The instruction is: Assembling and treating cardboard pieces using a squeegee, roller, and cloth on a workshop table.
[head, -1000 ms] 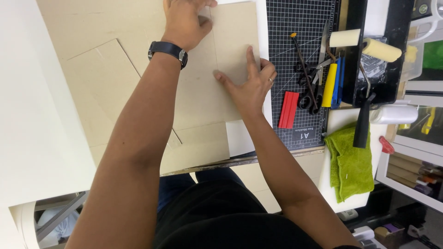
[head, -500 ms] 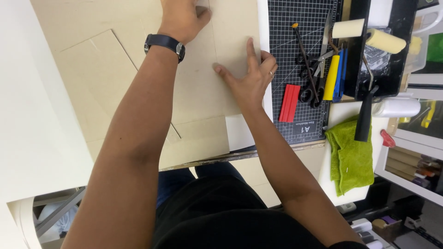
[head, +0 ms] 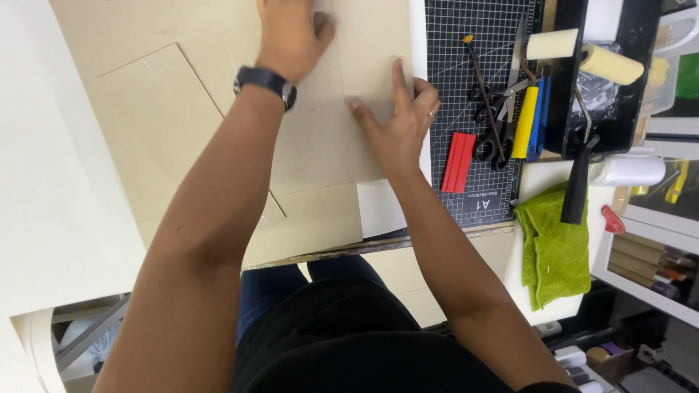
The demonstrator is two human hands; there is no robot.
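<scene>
My left hand point(head: 290, 35), with a dark watch on its wrist, lies flat on a tan cardboard sheet point(head: 342, 138) near the top of the view, its fingers partly cut off by the frame edge. Lower and to the right, my right hand point(head: 397, 120) presses palm down on the same sheet, fingers spread, close to the sheet's right edge. That sheet overlaps a larger cardboard piece point(head: 156, 124) and a white sheet point(head: 378, 207) on the table. Neither hand grips anything.
A black cutting mat point(head: 480, 44) to the right carries scissors point(head: 491, 124), a red flat tool point(head: 457, 161) and a yellow-handled tool point(head: 524, 120). Further right are a black tray with foam rollers point(head: 611, 65) and a green cloth point(head: 557, 244). The table edge point(head: 378, 244) is near my body.
Both hands have shifted slightly up the cardboard sheet and the view has moved with them; they still press flat on it.
</scene>
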